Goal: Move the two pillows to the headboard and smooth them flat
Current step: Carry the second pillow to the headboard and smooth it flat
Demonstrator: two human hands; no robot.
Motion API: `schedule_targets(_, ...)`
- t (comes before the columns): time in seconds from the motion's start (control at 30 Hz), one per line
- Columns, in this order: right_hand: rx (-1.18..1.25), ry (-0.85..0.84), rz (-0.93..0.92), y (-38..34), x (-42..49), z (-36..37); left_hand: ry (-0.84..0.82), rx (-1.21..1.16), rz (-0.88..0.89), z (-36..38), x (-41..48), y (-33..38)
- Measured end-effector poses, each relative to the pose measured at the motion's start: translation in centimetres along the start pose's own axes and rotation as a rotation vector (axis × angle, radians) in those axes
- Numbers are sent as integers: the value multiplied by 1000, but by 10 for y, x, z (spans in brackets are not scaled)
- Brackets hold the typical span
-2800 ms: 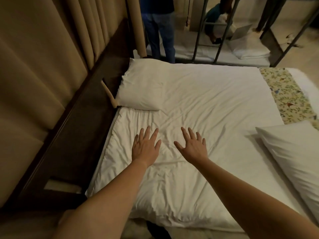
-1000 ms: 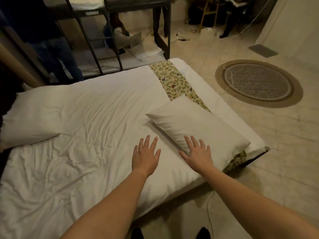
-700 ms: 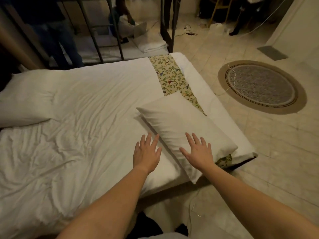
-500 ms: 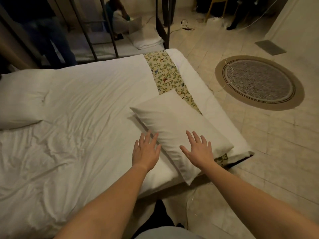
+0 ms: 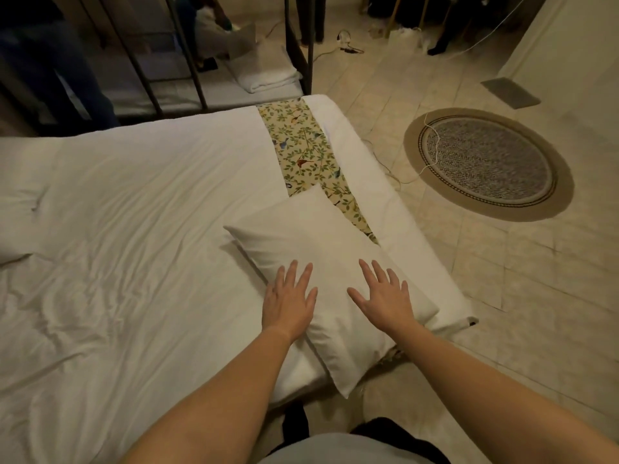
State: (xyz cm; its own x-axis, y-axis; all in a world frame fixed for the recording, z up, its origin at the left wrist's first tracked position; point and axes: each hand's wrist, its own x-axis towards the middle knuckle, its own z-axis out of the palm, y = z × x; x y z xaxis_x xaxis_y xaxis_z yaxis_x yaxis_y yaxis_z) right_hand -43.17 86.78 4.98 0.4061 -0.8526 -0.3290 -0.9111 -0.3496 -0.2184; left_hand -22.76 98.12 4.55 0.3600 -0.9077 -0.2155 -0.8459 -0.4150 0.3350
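Two wide grips — left hand (image 5: 289, 304) and right hand (image 5: 385, 301) flat on near pillow (image 5: 301, 236) — far pillow (image 5: 16, 222) cut off at left.

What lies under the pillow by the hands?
The pillow lies on the white duvet and the floral runner; its near corner overhangs the bed edge. The runner beneath is hidden.

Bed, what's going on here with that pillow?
A person stands beside the bed with both hands open. The left hand is at the pillow's left edge and the right hand over its near end. Neither grips it, and contact is hard to tell. The pillow lies askew near the foot, partly over the runner, one corner hanging off the bed. A second pillow shows at far left.
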Motion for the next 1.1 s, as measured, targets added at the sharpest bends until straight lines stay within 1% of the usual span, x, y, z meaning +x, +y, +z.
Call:
schedule_targets(0.23, -36, -57, -109, 21, 64, -10, 2, -23, -139, 11, 36, 13)
schedule_targets(0.57, -155, -189, -381, 81, 166, -34, 71, -135, -486, 52, 83, 76)
schedule_targets(0.7, -192, -238, -466, 94, 196, -37, 100, -188, -592, 66, 92, 94)
schedule_targets(0.87, -199, -278, -512, 94, 218, -26, 115, -198, -658, 79, 97, 93)
schedule_targets(0.93, -193, -286, -514, 92, 225, -21, 118, -237, -684, 86, 101, 86)
schedule_targets(1.1, -95, -300, -487, 88, 248, 0, 94, -319, -712, 110, 116, 66)
